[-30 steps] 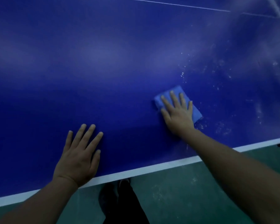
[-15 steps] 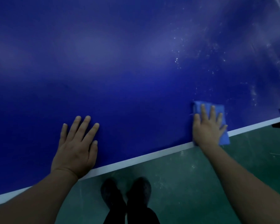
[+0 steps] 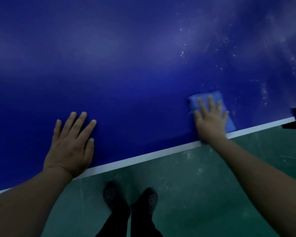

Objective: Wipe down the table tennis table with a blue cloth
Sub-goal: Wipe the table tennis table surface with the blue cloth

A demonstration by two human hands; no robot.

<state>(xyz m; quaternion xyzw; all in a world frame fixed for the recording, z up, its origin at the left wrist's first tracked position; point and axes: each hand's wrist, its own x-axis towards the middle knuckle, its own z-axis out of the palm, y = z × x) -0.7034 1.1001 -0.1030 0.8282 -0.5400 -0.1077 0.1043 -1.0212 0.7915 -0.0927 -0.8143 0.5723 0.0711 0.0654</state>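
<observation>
My right hand (image 3: 210, 119) presses the blue cloth (image 3: 217, 100) flat on the table (image 3: 126, 69), at the near edge on the right.

My fingers there lie straight and slightly spread on top of the folded pad, pressing rather than gripping it; the heel of that hand sits by the white edge line (image 3: 143, 155). My left hand (image 3: 72, 142) rests palm down on bare table well to the left, fingers straight and apart, holding nothing. The cloth looks soft, light and limp, so I judge it will bunch or slide out unless I keep an even, flat palm over its middle; pinching a corner would only drag it open. White specks (image 3: 183, 53) lie on the far right of the table beyond the cloth, so I reckon that patch remains to be wiped.
</observation>
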